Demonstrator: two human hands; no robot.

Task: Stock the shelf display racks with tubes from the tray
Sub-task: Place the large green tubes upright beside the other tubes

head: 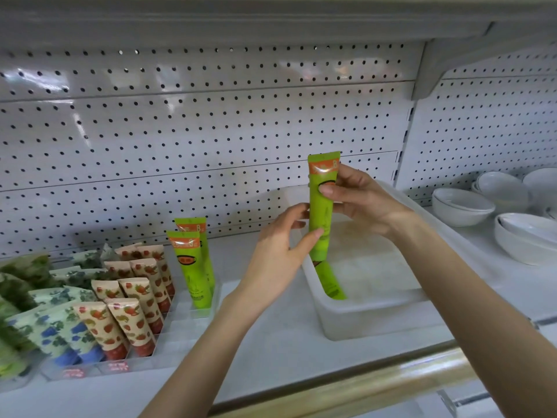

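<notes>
Green tube (321,212) in both hands

Four green tubes (321,212), one tray (376,312), two hands (277,251) — several white bowls (461,206)

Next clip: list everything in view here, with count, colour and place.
held tube: one, green with orange top, upright over the tray
tube in tray: one, green, leaning at its left wall
racked green tubes: two, standing, rack's right end
strawberry tubes: several, cream, red caps, rack middle
leaf-print tubes: several, pale, blue caps, rack left
rack: one, clear, shelf left
tray: one, translucent white, shelf centre
bowls: several, white, stacked at right
pegboard: one, white, behind
left hand: pinches held tube low
right hand: pinches held tube high
</notes>
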